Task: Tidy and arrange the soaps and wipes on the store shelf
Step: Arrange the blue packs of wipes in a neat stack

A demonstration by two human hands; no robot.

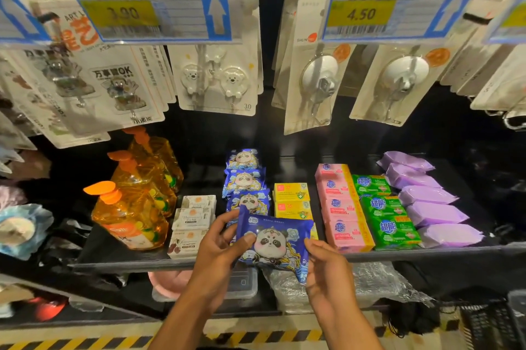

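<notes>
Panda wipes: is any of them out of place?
Yes. One blue panda-print wipes pack is off its row, tilted over the shelf's front edge, gripped by the left hand and right hand. The other panda packs lie lined up behind.

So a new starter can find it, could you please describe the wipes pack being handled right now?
Look at the black shelf below the hanging hook cards, where blue panda packs run front to back mid-shelf. The held pack is at that column's front, the only one gripped by the left hand and right hand and tilted.
</notes>
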